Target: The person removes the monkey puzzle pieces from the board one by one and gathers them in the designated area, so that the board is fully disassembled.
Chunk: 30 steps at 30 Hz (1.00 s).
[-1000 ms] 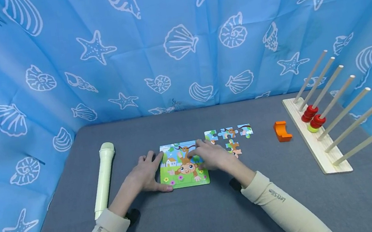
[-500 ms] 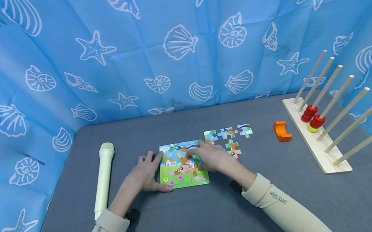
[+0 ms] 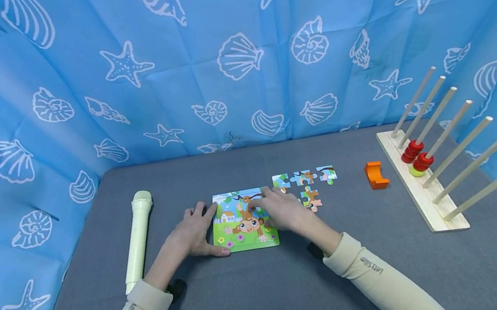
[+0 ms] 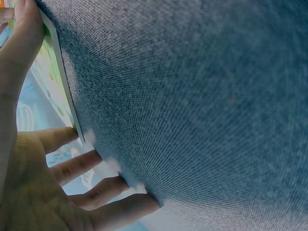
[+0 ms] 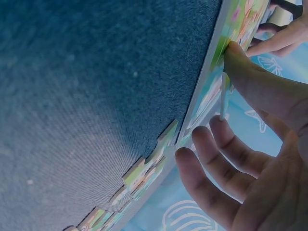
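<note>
The left hand (image 3: 196, 232) spreads wide, touching the left side of the puzzle board (image 3: 253, 246) on the surface (image 3: 248, 296); the right hand (image 3: 285, 209) pinches a thin piece (image 5: 224, 96) at its right. The piece looks light, stiff, perhaps slippery, best held by opposite edges.

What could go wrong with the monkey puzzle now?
The puzzle piece in the right hand looks tilted, so it might catch instead of lying flat. The puzzle board might slide if the left hand leaves its edge. The right hand is near the loose pieces, so it may bump them.
</note>
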Each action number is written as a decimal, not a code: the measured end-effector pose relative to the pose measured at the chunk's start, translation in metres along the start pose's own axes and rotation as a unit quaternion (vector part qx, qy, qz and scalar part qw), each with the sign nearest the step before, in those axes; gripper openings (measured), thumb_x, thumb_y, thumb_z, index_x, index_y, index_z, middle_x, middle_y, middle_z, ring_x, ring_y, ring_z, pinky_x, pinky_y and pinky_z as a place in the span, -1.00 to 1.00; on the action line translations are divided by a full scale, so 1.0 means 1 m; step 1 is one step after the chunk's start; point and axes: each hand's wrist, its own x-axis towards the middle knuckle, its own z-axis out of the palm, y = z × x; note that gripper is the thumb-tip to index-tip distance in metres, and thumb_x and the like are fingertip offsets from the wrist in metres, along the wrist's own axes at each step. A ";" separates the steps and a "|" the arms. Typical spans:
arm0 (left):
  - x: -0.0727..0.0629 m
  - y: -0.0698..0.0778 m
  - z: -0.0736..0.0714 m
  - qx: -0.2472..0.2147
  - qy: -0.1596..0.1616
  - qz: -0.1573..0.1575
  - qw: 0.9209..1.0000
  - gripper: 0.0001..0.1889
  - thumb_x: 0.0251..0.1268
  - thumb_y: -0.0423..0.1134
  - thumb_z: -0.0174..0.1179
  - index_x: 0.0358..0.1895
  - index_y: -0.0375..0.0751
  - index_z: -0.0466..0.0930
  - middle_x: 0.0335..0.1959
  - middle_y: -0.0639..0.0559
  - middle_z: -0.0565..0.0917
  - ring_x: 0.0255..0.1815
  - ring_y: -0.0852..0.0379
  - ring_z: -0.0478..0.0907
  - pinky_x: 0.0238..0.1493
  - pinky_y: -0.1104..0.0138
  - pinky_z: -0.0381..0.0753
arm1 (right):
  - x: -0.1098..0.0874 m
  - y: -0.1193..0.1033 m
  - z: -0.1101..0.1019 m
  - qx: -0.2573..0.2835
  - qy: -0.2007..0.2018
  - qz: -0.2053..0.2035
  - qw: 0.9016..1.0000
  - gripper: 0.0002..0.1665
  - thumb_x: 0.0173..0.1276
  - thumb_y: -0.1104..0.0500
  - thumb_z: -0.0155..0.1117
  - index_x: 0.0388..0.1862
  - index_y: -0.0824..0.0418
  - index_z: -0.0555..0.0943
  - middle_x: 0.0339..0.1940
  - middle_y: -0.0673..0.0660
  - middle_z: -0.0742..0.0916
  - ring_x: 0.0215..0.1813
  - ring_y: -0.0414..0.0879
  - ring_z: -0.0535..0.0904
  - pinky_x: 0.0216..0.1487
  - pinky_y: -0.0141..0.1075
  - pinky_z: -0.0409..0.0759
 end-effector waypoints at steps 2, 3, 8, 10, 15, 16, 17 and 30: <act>0.000 0.000 0.000 0.000 0.000 0.000 1.000 0.32 -0.12 0.49 0.45 0.66 -0.09 0.03 0.55 -0.31 0.19 0.51 -0.43 0.22 0.28 -0.26 0.52 | 0.000 -0.001 0.000 0.002 0.002 -0.001 1.000 -0.44 0.26 0.22 0.53 0.23 -0.09 0.65 0.06 0.17 0.60 -0.07 0.00 0.48 -0.18 -0.05 0.59; 0.000 0.000 0.000 0.000 0.000 0.001 1.000 0.32 -0.12 0.49 0.44 0.66 -0.09 0.02 0.55 -0.31 0.19 0.51 -0.43 0.22 0.28 -0.26 0.52 | 0.000 -0.001 0.000 0.001 0.003 -0.002 1.000 -0.44 0.26 0.22 0.53 0.24 -0.09 0.65 0.07 0.18 0.60 -0.07 0.00 0.48 -0.18 -0.04 0.59; 0.000 -0.001 0.000 0.001 0.003 0.006 1.000 0.31 -0.10 0.49 0.44 0.66 -0.10 0.02 0.54 -0.32 0.19 0.50 -0.44 0.22 0.28 -0.26 0.52 | -0.001 -0.002 -0.002 0.001 0.003 -0.006 1.000 -0.43 0.28 0.26 0.50 0.26 -0.08 0.66 0.05 0.20 0.58 -0.11 0.01 0.45 -0.23 -0.06 0.55; 0.000 -0.002 0.000 0.001 0.005 0.009 1.000 0.31 -0.09 0.49 0.44 0.66 -0.11 0.02 0.54 -0.33 0.19 0.49 -0.44 0.23 0.28 -0.26 0.52 | -0.001 -0.002 -0.002 -0.003 0.004 -0.007 1.000 -0.43 0.29 0.26 0.50 0.26 -0.08 0.66 0.05 0.20 0.58 -0.12 0.00 0.44 -0.24 -0.08 0.53; 0.000 -0.002 0.000 0.003 0.004 0.011 1.000 0.31 -0.09 0.49 0.43 0.66 -0.12 0.02 0.54 -0.32 0.20 0.48 -0.44 0.24 0.28 -0.26 0.51 | -0.001 0.000 -0.001 -0.004 0.010 -0.012 1.000 -0.43 0.28 0.25 0.51 0.25 -0.08 0.66 0.02 0.19 0.58 -0.15 0.00 0.45 -0.28 -0.12 0.50; 0.000 -0.002 0.000 0.003 0.004 0.011 1.000 0.31 -0.10 0.49 0.43 0.66 -0.12 0.02 0.53 -0.33 0.20 0.48 -0.44 0.24 0.28 -0.26 0.52 | -0.001 0.001 -0.001 -0.005 0.012 -0.012 1.000 -0.43 0.28 0.23 0.52 0.26 -0.08 0.66 0.03 0.18 0.59 -0.13 0.00 0.46 -0.28 -0.12 0.51; 0.000 -0.002 0.000 0.003 0.003 0.011 1.000 0.31 -0.09 0.49 0.43 0.66 -0.12 0.02 0.53 -0.32 0.20 0.48 -0.43 0.24 0.28 -0.26 0.51 | -0.002 0.001 -0.001 -0.005 0.013 -0.012 1.000 -0.43 0.27 0.22 0.52 0.26 -0.08 0.66 0.03 0.17 0.59 -0.12 0.01 0.47 -0.27 -0.12 0.52; -0.003 -0.001 0.000 0.003 0.016 0.016 1.000 0.31 -0.10 0.47 0.45 0.65 -0.17 0.04 0.51 -0.35 0.22 0.46 -0.45 0.26 0.27 -0.24 0.52 | -0.009 0.015 -0.011 -0.021 0.008 -0.004 1.000 -0.33 0.28 0.10 0.54 0.38 -0.01 0.58 -0.04 0.15 0.60 -0.15 -0.01 0.47 -0.23 -0.11 0.54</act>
